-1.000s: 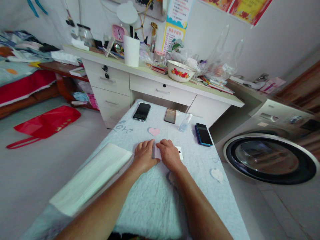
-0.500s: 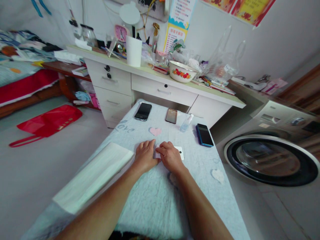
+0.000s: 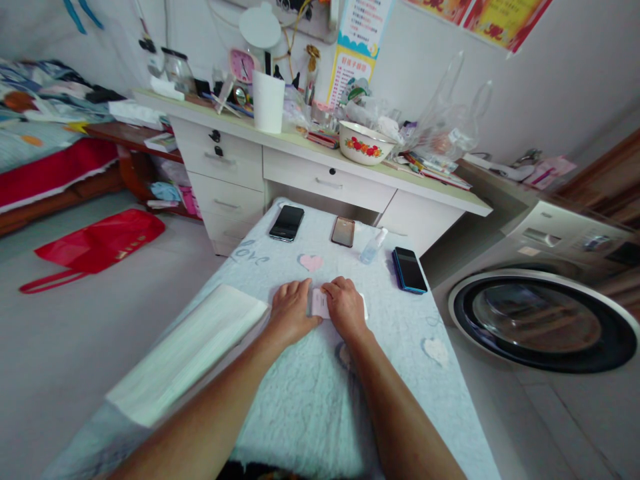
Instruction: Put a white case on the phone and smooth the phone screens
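A white phone (image 3: 320, 305) lies flat on the cloth-covered table (image 3: 295, 407), its long side running left to right. My left hand (image 3: 291, 310) rests at the phone's left end, thumb and fingers spread around that end. Across the phone's right part lies my right hand (image 3: 345, 307), its fingers bent and pressed together; what they hold, if anything, is hidden beneath them. Beyond my hands are a black phone (image 3: 287, 223), a brownish phone case (image 3: 343, 231), a small clear spray bottle (image 3: 373, 247) and a dark phone with a blue edge (image 3: 410, 271).
A folded pale cloth (image 3: 190, 353) lies along the table's left side. Behind stands a white desk (image 3: 330, 175) bearing a flowered bowl (image 3: 365, 143) and a white cup (image 3: 269, 103). A washing machine (image 3: 545, 313) is at the right, a red bag (image 3: 105, 243) on the floor.
My right hand has slid to the right along the white phone, uncovering more of its left part. My left hand has stayed in place.
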The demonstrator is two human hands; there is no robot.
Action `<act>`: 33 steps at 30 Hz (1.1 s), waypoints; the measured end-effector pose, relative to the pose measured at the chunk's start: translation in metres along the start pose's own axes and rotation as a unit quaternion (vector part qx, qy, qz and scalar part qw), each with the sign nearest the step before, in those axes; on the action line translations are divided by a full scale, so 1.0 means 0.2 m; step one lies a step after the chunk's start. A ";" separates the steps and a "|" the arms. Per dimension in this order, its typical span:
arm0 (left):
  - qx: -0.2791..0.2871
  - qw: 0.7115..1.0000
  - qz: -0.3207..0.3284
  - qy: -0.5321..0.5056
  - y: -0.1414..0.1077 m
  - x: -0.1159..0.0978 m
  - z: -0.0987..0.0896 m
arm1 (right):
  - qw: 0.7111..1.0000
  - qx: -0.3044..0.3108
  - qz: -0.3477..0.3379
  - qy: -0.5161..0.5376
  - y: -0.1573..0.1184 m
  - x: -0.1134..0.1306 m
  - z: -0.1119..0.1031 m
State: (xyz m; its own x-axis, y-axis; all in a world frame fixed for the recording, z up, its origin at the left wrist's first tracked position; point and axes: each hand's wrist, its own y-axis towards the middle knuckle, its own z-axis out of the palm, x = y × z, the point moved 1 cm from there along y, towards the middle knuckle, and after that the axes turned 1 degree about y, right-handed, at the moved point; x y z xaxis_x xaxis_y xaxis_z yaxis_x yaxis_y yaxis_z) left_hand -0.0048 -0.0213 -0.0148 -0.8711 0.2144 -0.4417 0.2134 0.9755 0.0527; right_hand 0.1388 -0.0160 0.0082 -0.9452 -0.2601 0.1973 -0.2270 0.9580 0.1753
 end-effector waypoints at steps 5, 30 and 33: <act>-0.002 1.000 0.000 0.002 0.00 0.00 0.00 | 0.999 0.023 -0.042 0.017 0.01 0.03 -0.01; -0.001 1.000 0.010 0.008 -0.01 -0.01 -0.02 | 0.996 0.032 -0.059 0.058 -0.07 -0.02 -0.06; -0.003 1.000 0.017 0.010 -0.01 -0.01 -0.02 | 0.999 0.006 -0.022 0.047 -0.05 -0.04 -0.04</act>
State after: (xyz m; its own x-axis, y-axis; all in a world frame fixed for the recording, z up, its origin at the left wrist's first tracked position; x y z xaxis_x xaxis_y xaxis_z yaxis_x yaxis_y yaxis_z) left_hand -0.0056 -0.0233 -0.0112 -0.8717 0.2489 -0.4221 0.2407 0.9678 0.0734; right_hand 0.1500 -0.0256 0.0131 -0.9085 -0.3112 0.2789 -0.2710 0.9467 0.1739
